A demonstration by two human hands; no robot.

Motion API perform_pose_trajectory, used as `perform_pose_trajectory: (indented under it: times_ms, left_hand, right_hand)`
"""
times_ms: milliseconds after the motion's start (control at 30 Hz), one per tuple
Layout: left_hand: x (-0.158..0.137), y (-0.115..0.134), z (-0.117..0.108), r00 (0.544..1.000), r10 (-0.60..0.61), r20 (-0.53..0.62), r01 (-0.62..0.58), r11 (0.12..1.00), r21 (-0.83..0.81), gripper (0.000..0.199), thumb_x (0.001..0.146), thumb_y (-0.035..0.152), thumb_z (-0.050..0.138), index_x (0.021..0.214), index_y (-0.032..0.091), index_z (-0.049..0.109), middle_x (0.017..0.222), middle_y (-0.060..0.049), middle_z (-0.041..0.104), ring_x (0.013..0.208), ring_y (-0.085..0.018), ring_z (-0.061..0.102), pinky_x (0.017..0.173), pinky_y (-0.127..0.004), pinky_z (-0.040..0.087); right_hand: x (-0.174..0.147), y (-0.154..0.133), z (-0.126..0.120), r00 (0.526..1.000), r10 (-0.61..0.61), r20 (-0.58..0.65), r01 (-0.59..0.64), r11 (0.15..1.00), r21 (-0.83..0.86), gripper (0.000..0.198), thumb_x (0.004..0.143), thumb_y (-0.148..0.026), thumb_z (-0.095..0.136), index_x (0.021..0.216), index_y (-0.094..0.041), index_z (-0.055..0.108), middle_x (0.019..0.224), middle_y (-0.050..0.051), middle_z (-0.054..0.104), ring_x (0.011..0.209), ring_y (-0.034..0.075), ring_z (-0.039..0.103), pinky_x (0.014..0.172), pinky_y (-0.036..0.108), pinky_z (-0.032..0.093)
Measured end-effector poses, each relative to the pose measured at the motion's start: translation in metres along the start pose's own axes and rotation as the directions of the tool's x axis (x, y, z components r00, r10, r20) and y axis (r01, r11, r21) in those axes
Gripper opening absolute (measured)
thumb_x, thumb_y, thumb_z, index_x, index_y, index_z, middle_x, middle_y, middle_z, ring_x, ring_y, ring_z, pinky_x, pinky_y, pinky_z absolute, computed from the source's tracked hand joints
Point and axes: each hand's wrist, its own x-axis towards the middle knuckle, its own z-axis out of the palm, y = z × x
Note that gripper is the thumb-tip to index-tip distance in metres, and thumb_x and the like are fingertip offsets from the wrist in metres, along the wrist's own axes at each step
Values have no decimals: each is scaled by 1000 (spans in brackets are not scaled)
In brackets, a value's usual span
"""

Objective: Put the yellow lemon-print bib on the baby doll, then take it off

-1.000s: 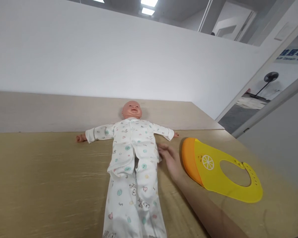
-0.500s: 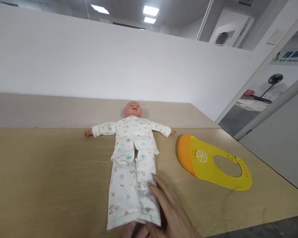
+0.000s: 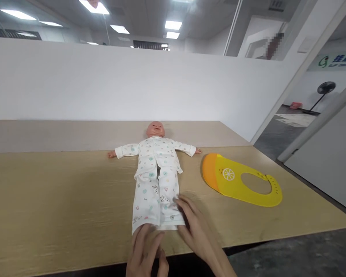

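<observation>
A baby doll [image 3: 155, 129] lies on its back with its arms spread. It wears a white patterned top [image 3: 152, 154] and matching trousers [image 3: 150, 196]. My right hand [image 3: 194, 229] rests against the right-hand trouser leg, fingers stretched along its side and thumb near the cuff. At the table's front edge my left hand [image 3: 145, 252] touches the left-hand trouser cuff, its fingers apart and loosely bent. The doll's feet cannot be seen. To the right of the doll lies a yellow bib [image 3: 238, 184] with an orange pocket and a white citrus-slice print.
The wooden table [image 3: 60, 204] meets a raised board [image 3: 60, 136] at the back, below a white wall [image 3: 118, 84] with glass above. On the right are a doorway, a door [image 3: 325, 150] and a standing fan [image 3: 325, 88]. Dark floor shows past the front edge.
My left hand has come more fully into view at the left-hand cuff. The right hand stays by the other leg. The view has shifted, showing more of the table's front edge.
</observation>
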Motion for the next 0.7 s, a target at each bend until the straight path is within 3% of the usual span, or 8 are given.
perform_pose_trajectory:
  times_ms: [133, 267, 433, 567, 633, 700]
  left_hand:
    - [8, -4, -4, 967, 154, 202, -176, 979, 99, 38, 75, 19, 58, 112, 24, 65, 125, -12, 49, 116, -31, 49, 91, -46, 48]
    - [10, -7, -11, 923, 160, 350, -253, 937, 240, 60, 61, 30, 68, 121, 33, 61, 121, -12, 53, 108, -37, 50, 88, -56, 43]
    - [5, -12, -10, 882, 211, 421, -357, 883, 305, 71, 68, 33, 63, 135, 39, 43, 122, -12, 54, 108, -36, 51, 84, -53, 44]
    - [-1, -12, 0, 922, 197, 333, -327, 857, 398, 60, 71, 23, 59, 129, 37, 52, 120, -11, 56, 109, -36, 50, 88, -54, 41]
    - [-2, -11, 3, 941, 180, 288, -294, 855, 427, 55, 72, 21, 57, 126, 31, 57, 119, -13, 57, 111, -36, 48, 90, -54, 40]
    - [-2, -10, 3, 951, 153, 268, -265, 851, 453, 52, 73, 20, 56, 125, 26, 59, 119, -13, 57, 110, -36, 48, 91, -55, 39]
  right_hand:
    - [0, -3, -1, 1000, -18, -12, 18, 1000, 9, 64, 71, -12, 46, 134, -20, 40, 141, 8, 37, 132, 20, 33, 112, 41, 30]
    - [0, -7, -3, 999, -39, -21, 39, 999, 31, 71, 65, -9, 47, 135, -18, 38, 141, 9, 38, 133, 20, 33, 113, 42, 28]
    - [-1, -7, -6, 995, -94, -43, 99, 984, 150, 69, 67, -13, 57, 133, -22, 41, 144, 9, 34, 135, 21, 31, 113, 42, 27]
    - [-10, 10, -10, 989, 0, -149, 59, 918, 393, 58, 76, -27, 61, 131, -24, 43, 150, 8, 23, 141, 22, 18, 115, 47, 19]
    - [-19, 27, -17, 944, 142, -299, 33, 859, 511, 53, 78, -33, 60, 129, -24, 46, 149, 8, 27, 141, 21, 19, 115, 47, 20]
    - [-31, 49, -30, 830, 325, -453, 14, 800, 600, 49, 77, -33, 60, 124, -23, 50, 145, 6, 34, 139, 20, 26, 115, 45, 22]
